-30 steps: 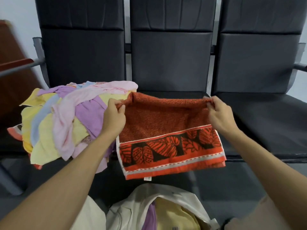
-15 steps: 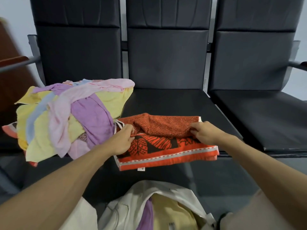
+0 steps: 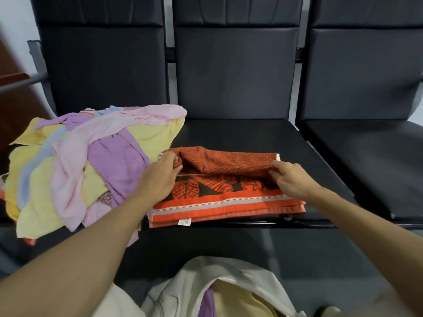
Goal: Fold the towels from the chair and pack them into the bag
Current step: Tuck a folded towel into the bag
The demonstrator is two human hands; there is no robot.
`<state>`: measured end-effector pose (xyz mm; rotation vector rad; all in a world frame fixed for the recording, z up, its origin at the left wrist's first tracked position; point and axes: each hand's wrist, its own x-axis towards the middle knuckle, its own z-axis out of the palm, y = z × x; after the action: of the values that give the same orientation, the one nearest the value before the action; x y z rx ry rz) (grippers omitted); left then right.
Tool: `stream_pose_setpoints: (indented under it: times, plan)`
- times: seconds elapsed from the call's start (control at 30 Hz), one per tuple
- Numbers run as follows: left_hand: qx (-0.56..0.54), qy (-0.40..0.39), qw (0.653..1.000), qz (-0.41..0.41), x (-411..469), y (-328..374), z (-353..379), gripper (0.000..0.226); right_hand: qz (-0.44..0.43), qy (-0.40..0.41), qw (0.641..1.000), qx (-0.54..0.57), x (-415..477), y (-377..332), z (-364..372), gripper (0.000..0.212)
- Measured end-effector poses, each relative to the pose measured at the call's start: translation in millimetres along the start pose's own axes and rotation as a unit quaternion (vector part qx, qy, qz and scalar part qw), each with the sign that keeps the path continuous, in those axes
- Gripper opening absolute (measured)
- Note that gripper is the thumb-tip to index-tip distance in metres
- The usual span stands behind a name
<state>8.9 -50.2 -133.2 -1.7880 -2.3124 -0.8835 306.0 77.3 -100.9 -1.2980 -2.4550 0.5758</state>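
The fingers [image 3: 175, 162] of the left hand [image 3: 158, 181] are curled round the left end of the orange towel's [image 3: 229, 164] folded-over top layer, and we see the terry bunch up there. The right hand [image 3: 293, 181] pinches the same layer at its right end, its fingers [image 3: 278, 168] closed on the edge of the fold. Between the two grips the flap lies across the far half of the towel. Nearer the person, we see the leaf-patterned border and the striped hem left uncovered. A small white label [image 3: 184, 221] sits at the hem's near left.

The towel rests on the front part of the middle chair seat [image 3: 240, 133], its near edge at the seat's lip. Just left of the left hand we find the heap of unfolded towels [image 3: 91, 161] — pink, lilac, yellow, pale blue — on the neighbouring seat. The hand hides whether the heap touches the orange cloth. Below, well apart from both hands, the cream bag [image 3: 190, 280] stands open with a yellow towel [image 3: 235, 298] and a purple towel [image 3: 207, 303] inside.
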Motion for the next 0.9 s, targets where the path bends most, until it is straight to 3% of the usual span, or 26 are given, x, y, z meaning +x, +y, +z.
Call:
stream_pose_setpoints:
  times: [0.13, 0.2, 0.3, 0.37, 0.43, 0.5, 0.67, 0.9]
  plan:
    - [-0.11, 0.005, 0.992, -0.053, -7.5, 23.1, -19.0, 0.017, -0.029, 0.071, 0.996, 0.049, -15.1, 5.5, -14.5, 0.018]
    - [-0.166, -0.021, 0.984, -0.061, -16.7, 32.6, -30.8, 0.019, -0.019, 0.097, 0.984, 0.145, -19.0, 2.2, -24.0, 0.022]
    - [-0.216, -0.082, 0.971, -0.053, -33.8, 33.8, -46.2, 0.017, 0.025, 0.068, 0.948, 0.31, -27.7, 3.0, -36.2, 0.028]
    - [-0.2, -0.154, 0.967, -0.04, -42.4, 26.5, -50.0, 0.017, 0.027, 0.014, 0.963, 0.269, -36.8, 7.7, -39.5, 0.026]
    - [-0.119, -0.226, 0.967, -0.005, -48.3, 18.8, -48.2, 0.017, -0.008, -0.074, 0.993, 0.095, -46.3, 9.2, -37.8, 0.025]
    - [-0.095, -0.263, 0.96, 0.02, -51.6, 14.4, -44.1, 0.015, -0.036, -0.135, 0.989, -0.048, -50.4, 7.2, -33.0, 0.025]
    - [-0.073, -0.28, 0.955, 0.06, -49.1, 3.8, -37.5, 0.019, -0.026, -0.128, 0.99, -0.046, -47.5, 2.2, -30.9, 0.027]
    - [-0.09, -0.194, 0.976, 0.037, -26.0, -9.8, -17.6, 0.032, -0.008, -0.073, 0.997, -0.038, -13.7, 9.0, -8.1, 0.029]
